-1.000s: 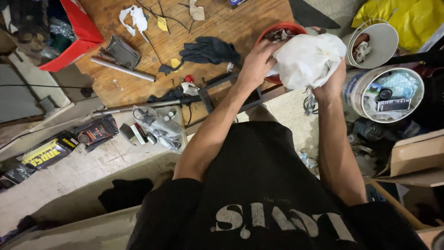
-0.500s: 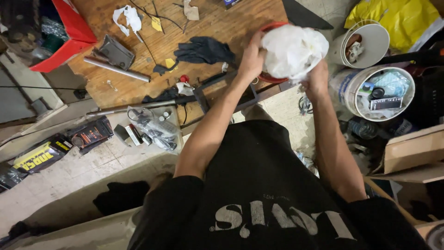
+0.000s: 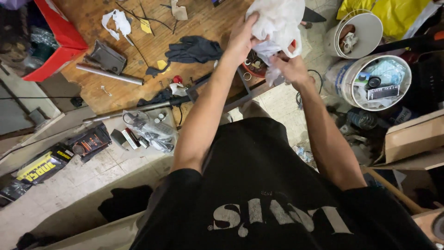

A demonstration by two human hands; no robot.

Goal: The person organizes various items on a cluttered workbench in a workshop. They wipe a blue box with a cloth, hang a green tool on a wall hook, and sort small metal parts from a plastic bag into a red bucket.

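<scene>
Lifting a white plastic bag (image 3: 277,21) clear of a red bowl (image 3: 254,69), left hand (image 3: 240,39) and right hand (image 3: 289,69) both gripping it, steady upward pull needed next.

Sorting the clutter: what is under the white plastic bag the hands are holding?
Under the white plastic bag shows part of a red bowl holding small metal bits. The bag covers the rest.

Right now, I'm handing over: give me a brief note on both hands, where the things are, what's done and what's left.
Left hand: gripping the crumpled white plastic bag from its side.
Right hand: pinching the bag's lower edge.
Bag: held up over the round red container at the wooden board's edge.
Black gloves lie untouched on the board.
Done: bag is clear of the container.
Left: bag not yet put down or opened.
</scene>
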